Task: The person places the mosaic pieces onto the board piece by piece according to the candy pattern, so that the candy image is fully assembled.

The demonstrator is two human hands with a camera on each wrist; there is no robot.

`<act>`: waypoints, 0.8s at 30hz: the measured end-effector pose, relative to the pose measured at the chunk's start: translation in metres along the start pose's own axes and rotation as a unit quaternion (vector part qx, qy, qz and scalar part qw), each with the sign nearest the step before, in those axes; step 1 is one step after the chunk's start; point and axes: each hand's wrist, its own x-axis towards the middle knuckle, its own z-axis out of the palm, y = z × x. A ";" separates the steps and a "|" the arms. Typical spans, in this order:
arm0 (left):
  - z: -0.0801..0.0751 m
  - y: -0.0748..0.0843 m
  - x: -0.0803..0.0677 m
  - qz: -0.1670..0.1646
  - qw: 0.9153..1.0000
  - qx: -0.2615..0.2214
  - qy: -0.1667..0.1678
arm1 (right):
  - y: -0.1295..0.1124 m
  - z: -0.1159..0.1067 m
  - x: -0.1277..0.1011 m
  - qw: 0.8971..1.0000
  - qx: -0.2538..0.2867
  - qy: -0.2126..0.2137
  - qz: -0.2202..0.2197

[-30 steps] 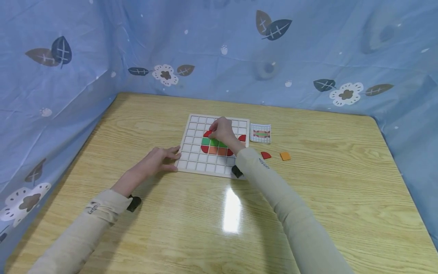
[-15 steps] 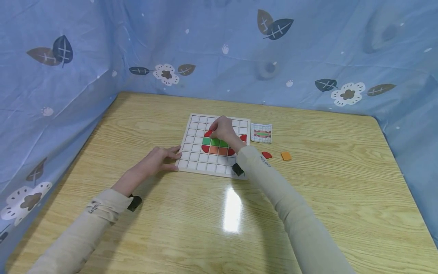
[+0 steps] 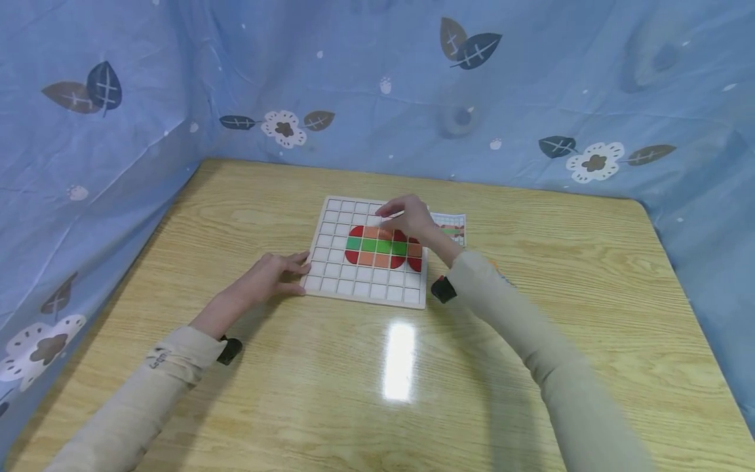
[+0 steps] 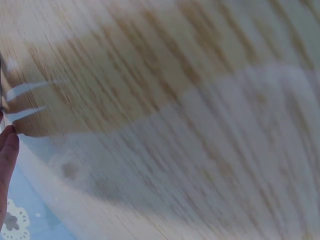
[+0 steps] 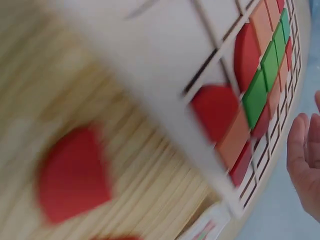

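Observation:
A white grid board (image 3: 330, 269) lies on the table with red, orange and green tiles set in its cells. The green tiles (image 3: 375, 246) form a row between orange tiles (image 3: 373, 259), with rounded red tiles (image 3: 355, 239) at the corners. At the board's left edge rests my left hand (image 3: 271, 275), its fingers and thumb spread along the rim. My right hand (image 3: 411, 216) hovers over the far right part of the board, fingers extended and slightly bent, with no tile seen in them. The right wrist view shows that right hand (image 5: 307, 155) apart from the tiles.
A small pattern card (image 3: 451, 228), partly behind my right wrist, lies right of the board. A loose red quarter-round tile (image 5: 75, 175) is on the table, another red piece (image 5: 117, 238) cut off below it. An orange tile (image 3: 493, 264) is mostly hidden by the sleeve.
My right hand has lifted off the tiles and moved right, uncovering the green row and the far orange tiles. The right sleeve now covers the loose pieces. My left hand stays put.

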 end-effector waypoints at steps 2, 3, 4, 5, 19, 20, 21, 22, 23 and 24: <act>0.001 -0.001 0.000 0.001 1.000 -0.001 0.000 | 0.006 -0.009 -0.010 1.000 0.020 -0.004 -0.010; 0.001 -0.001 0.000 0.004 1.000 0.001 0.001 | 0.009 -0.013 -0.016 0.999 0.028 -0.005 -0.014; 0.001 -0.001 0.000 0.003 1.000 0.000 0.000 | 0.011 -0.017 -0.022 0.999 0.037 -0.005 -0.017; 0.001 -0.001 0.000 0.001 1.000 -0.001 0.000 | 0.015 -0.021 -0.028 0.999 0.045 -0.004 -0.017; 0.004 -0.002 0.004 0.010 1.000 -0.004 0.001 | 0.076 -0.055 -0.105 0.997 0.058 0.055 -0.005; 0.003 -0.002 0.004 0.008 1.000 -0.003 0.002 | 0.079 -0.056 -0.108 0.997 0.057 0.058 -0.009; 0.003 -0.002 0.003 0.008 1.000 -0.001 0.003 | 0.081 -0.057 -0.112 0.997 0.056 0.059 -0.014; 0.003 -0.002 0.002 0.006 1.000 -0.001 0.003 | 0.083 -0.059 -0.116 0.996 0.055 0.061 -0.019; 0.002 -0.003 0.002 0.006 1.000 0.000 0.004 | 0.086 -0.060 -0.119 0.996 0.055 0.061 -0.023; 0.002 -0.003 0.001 0.006 1.000 0.001 0.005 | 0.088 -0.062 -0.122 0.996 0.055 0.061 -0.027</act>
